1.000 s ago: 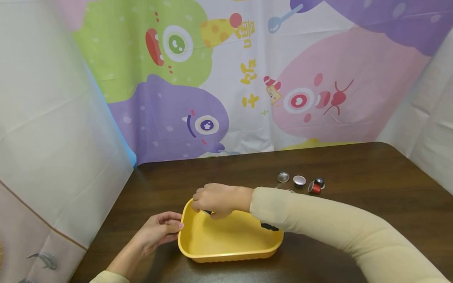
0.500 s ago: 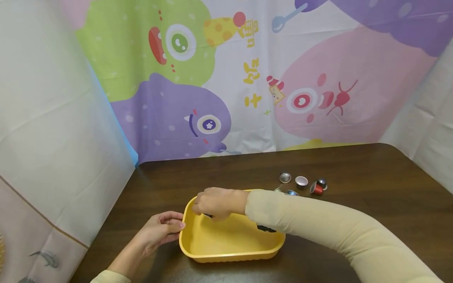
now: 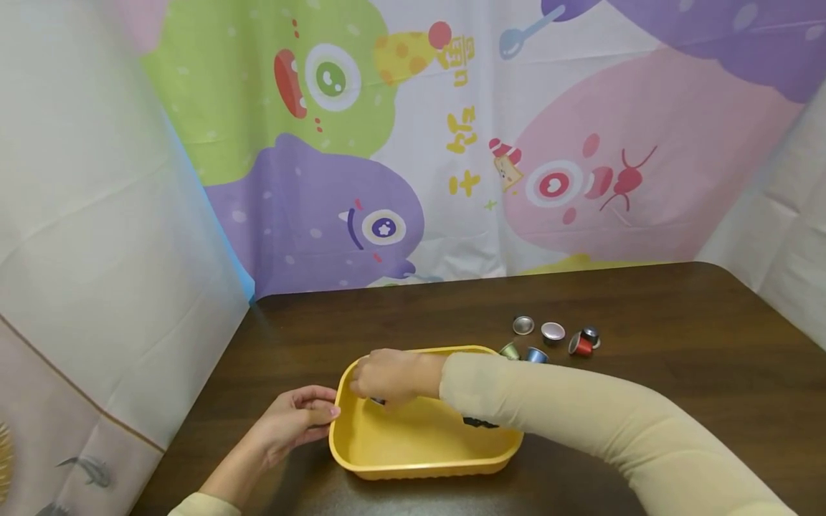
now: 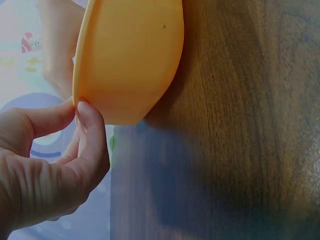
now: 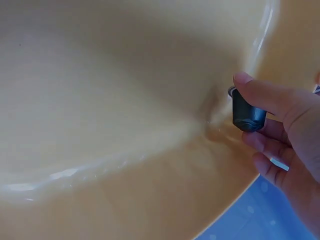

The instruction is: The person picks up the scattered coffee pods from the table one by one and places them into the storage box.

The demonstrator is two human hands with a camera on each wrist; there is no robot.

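A yellow tray (image 3: 413, 438) with rounded corners sits on the dark wooden table. My left hand (image 3: 290, 423) pinches its left rim; in the left wrist view, thumb and bent fingers (image 4: 94, 145) close on the tray's edge (image 4: 132, 55). Reaching across from the right, my right hand (image 3: 390, 376) is inside the tray at the far left corner. It holds a black coffee capsule (image 5: 247, 112) between thumb and fingers, low over the tray floor (image 5: 100, 85) near the corner. Part of the capsule is hidden behind the thumb.
More coffee capsules lie on the table beyond the tray's far right: silver (image 3: 523, 325), pale-topped (image 3: 553, 332), red (image 3: 581, 345), dark (image 3: 590, 335), green (image 3: 510, 351) and blue (image 3: 536, 355). A cartoon-printed curtain (image 3: 323, 208) hangs behind the table. The right sleeve (image 3: 581, 401) crosses above the tray's right side.
My right hand has sunk slightly deeper into the tray, and its sleeve has drawn left and down, exposing the green and blue capsules. My left hand keeps its hold on the rim.
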